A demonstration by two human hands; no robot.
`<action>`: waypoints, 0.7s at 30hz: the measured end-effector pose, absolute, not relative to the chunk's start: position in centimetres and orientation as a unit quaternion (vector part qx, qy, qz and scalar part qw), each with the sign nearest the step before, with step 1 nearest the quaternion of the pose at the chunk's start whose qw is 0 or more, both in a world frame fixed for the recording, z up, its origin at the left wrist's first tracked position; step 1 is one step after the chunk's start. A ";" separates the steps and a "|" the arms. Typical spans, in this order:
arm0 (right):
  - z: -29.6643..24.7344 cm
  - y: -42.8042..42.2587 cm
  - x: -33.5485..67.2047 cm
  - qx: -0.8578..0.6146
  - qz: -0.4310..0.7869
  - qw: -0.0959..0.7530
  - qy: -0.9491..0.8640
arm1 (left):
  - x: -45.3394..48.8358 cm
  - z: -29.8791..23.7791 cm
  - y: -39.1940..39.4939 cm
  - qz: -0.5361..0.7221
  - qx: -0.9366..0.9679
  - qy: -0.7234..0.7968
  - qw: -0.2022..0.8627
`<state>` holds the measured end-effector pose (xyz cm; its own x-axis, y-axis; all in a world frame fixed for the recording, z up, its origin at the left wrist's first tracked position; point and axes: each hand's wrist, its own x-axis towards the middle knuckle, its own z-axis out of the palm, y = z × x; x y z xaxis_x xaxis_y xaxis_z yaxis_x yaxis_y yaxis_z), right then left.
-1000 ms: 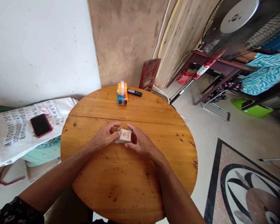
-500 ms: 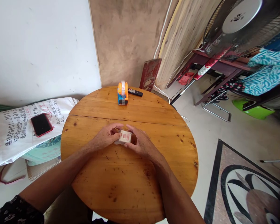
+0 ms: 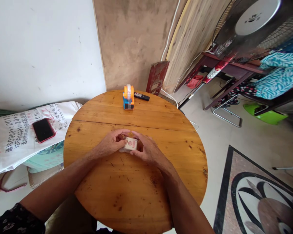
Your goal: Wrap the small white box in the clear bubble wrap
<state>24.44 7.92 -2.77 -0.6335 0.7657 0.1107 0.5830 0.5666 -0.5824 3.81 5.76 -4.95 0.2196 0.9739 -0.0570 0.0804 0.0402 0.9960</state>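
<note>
Between my two hands is a small white box (image 3: 131, 143) with red print on its top, seemingly in clear wrapping. My left hand (image 3: 114, 140) curls around its left side, the thumb against the box. On the other side my right hand (image 3: 147, 148) is wrapped along the right edge, with the thumb at the near corner. Both hands' fingertips nearly meet behind the box, and some of them are hidden. Under the hands is a round wooden table (image 3: 136, 195).
An orange and blue tape dispenser (image 3: 128, 97) stands at the table's far side beside a black remote-like object (image 3: 141, 96). A phone (image 3: 43, 130) lies on white sacks (image 3: 14, 139) at left. A standing fan (image 3: 254, 26) and a seated person (image 3: 278, 74) are at right.
Both hands stay around the box, almost unmoved. The box's top looks turned very slightly. The fan head has swung a little to the right.
</note>
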 end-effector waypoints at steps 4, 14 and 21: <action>-2.1 7.9 24.9 -0.371 0.271 0.184 -0.869 | 3.8 -4.9 5.8 0.417 0.559 0.468 0.542; -1.4 8.2 25.1 -0.349 0.278 0.269 -0.854 | 3.4 -4.4 5.8 0.431 0.551 0.508 0.503; -1.6 8.1 24.7 -0.346 0.245 0.274 -0.863 | 3.6 -5.3 6.1 0.420 0.558 0.490 0.521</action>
